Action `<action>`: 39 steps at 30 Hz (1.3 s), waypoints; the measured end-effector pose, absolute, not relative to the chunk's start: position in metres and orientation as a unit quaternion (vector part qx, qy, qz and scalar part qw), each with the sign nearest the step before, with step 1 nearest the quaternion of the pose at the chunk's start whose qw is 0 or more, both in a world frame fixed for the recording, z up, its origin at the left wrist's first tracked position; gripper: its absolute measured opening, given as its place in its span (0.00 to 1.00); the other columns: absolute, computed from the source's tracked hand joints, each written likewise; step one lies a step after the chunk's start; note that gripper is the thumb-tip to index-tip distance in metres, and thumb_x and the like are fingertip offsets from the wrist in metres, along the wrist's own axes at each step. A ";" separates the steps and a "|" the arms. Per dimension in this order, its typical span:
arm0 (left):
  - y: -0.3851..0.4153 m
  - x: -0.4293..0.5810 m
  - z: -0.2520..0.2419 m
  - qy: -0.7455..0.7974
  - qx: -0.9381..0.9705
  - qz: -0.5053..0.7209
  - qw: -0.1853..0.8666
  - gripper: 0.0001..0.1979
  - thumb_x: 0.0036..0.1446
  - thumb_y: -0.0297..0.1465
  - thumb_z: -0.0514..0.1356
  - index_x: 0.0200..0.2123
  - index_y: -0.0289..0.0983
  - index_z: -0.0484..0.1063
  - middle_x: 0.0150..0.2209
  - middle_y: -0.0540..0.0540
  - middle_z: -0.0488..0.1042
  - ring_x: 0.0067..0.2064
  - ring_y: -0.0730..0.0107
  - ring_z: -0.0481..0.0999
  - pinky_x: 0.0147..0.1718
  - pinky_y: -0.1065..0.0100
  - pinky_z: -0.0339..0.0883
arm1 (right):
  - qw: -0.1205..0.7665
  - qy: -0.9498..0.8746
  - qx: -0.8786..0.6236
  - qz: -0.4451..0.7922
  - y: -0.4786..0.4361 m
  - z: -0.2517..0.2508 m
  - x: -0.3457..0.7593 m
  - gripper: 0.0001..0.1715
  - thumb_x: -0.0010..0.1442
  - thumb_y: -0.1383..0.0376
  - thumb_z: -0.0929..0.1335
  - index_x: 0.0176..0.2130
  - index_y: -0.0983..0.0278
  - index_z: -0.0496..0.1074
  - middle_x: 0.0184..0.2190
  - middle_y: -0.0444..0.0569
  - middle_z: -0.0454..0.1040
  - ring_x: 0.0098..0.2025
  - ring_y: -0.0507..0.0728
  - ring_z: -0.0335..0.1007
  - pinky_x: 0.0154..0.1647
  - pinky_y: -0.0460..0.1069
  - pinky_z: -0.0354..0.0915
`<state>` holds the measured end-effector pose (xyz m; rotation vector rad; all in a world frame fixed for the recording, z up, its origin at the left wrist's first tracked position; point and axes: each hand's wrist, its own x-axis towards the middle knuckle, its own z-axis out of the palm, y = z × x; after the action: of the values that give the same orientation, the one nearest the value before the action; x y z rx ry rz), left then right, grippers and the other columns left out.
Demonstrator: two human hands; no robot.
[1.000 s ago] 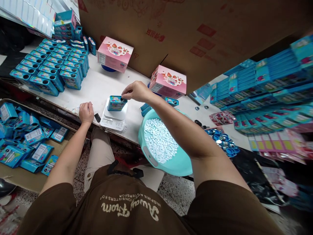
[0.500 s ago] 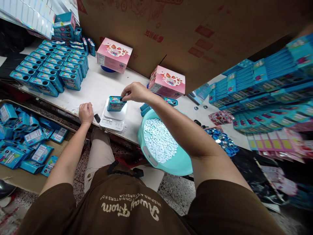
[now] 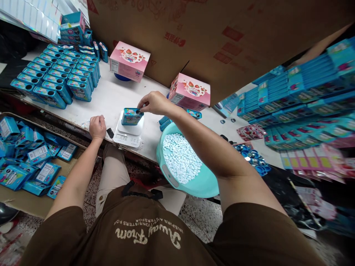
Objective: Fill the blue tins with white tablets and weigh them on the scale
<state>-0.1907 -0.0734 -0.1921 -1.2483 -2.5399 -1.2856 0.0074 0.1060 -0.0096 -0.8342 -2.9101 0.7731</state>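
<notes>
A blue candy box (image 3: 132, 116) with a round hole in its top stands upright on the pan of a white kitchen scale (image 3: 127, 137), whose display is lit. My right hand (image 3: 153, 103) is at the hole, its fingertips pinched; a small pale candy seems to show between them. On the table's front edge, left of the scale, rests my left hand (image 3: 97, 128), loosely curled with nothing visible in it. Beneath my right forearm is a turquoise basin (image 3: 203, 187) with many small pale candies (image 3: 181, 159).
Rows of blue boxes with holes (image 3: 55, 75) stand at left. More lie in a carton (image 3: 36, 205) below. Two pink boxes (image 3: 129, 61) stand before a tall cardboard sheet (image 3: 166, 22). Blue caps (image 3: 253, 159) and stacked blue packs (image 3: 302, 85) are at right.
My right hand stays at the box's hole, with only a slight shift of the fingers. My left hand has not moved. Another person's arm shows more behind the cardboard at upper right.
</notes>
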 end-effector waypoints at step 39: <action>-0.074 -0.172 -0.135 -0.825 -0.369 -0.425 -0.043 0.15 0.63 0.37 0.47 0.24 0.43 0.61 0.32 0.38 0.73 0.48 0.53 0.72 0.52 0.51 0.61 | 0.162 -0.886 -0.360 0.243 0.082 0.010 0.110 0.10 0.61 0.63 0.68 0.34 0.61 0.80 0.36 0.51 0.81 0.39 0.60 0.76 0.43 0.54 0.67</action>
<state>-0.1724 -0.0743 -0.1347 -1.1924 -2.6658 -1.3723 0.1097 0.0818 0.0098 -1.0274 -2.5281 0.6923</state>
